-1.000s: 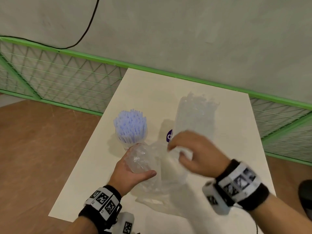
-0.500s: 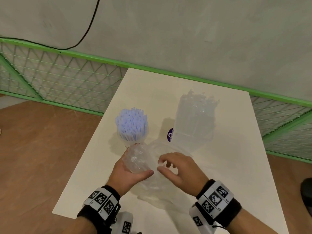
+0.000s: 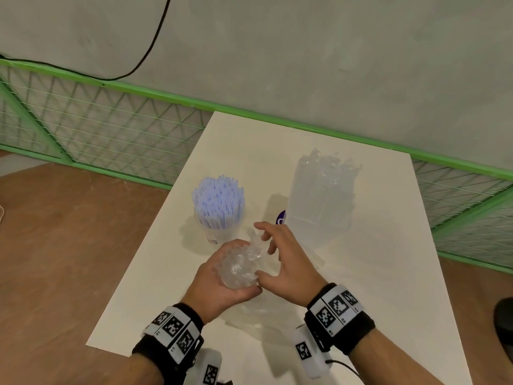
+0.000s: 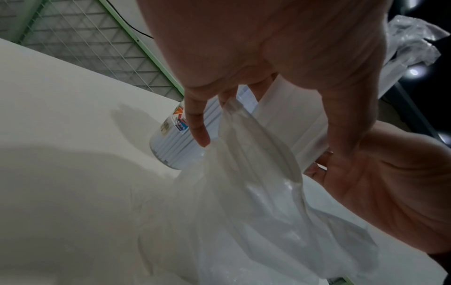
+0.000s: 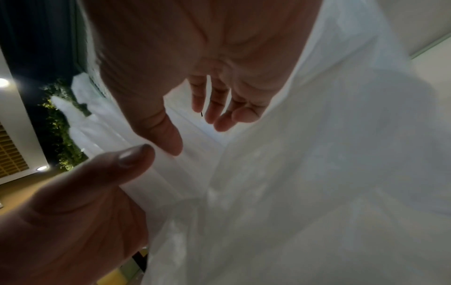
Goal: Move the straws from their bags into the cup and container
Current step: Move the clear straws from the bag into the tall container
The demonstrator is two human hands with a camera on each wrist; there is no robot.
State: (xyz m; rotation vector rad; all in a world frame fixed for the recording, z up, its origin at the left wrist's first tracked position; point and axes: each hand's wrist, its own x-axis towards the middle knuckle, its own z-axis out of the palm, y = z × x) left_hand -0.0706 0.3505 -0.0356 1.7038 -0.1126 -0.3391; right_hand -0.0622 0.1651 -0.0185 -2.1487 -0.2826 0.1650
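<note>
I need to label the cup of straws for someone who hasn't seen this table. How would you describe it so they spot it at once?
Start at the white table by the green fence. Near its left edge, just beyond the hands, stands a clear cup. It is packed with upright pale blue straws, unlike the taller container of clear straws to its right.

left hand [image 3: 222,284] fingertips hidden behind crumpled bag [image 3: 241,266], purple label [image 3: 281,218] mostly behind container [image 3: 319,201], dark object [image 3: 503,323] cut by right edge
</note>
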